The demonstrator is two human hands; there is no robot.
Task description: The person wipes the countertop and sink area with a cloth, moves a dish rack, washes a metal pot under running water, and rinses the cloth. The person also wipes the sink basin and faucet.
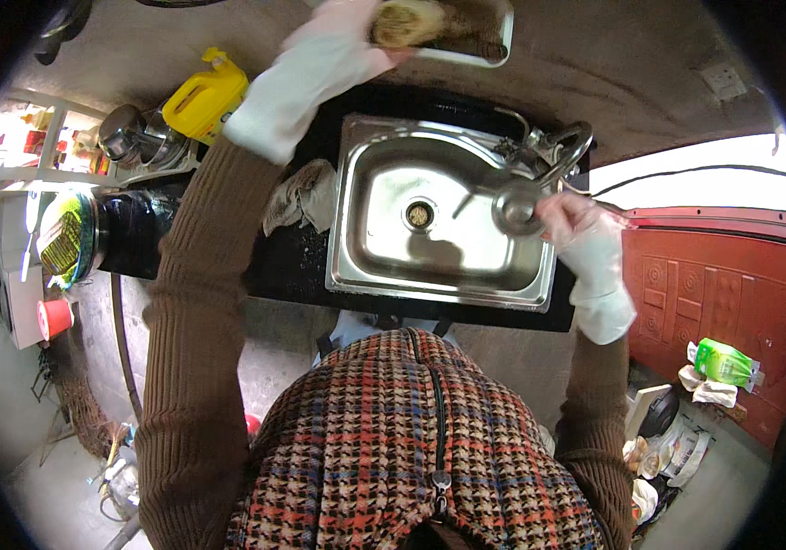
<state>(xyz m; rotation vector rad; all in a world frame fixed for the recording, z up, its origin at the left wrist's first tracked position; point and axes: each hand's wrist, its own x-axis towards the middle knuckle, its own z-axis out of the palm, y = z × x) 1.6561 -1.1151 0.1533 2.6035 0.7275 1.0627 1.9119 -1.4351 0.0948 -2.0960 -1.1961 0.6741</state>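
My right hand, in a pale, see-through glove, is closed on the edge of a small round metal lid with a raised middle. It holds the lid over the right side of the stainless steel sink, beside the curved faucet. My left hand, gloved the same way, reaches up to a white-rimmed wall rack. Its fingers are blurred and partly hidden next to a tan, rounded, fibrous thing; whether they grip it I cannot make out.
A crumpled grey cloth lies on the black counter left of the sink. Behind it stand a yellow jug and metal pots. A red panel and a green packet are at the right, a red bucket at the left.
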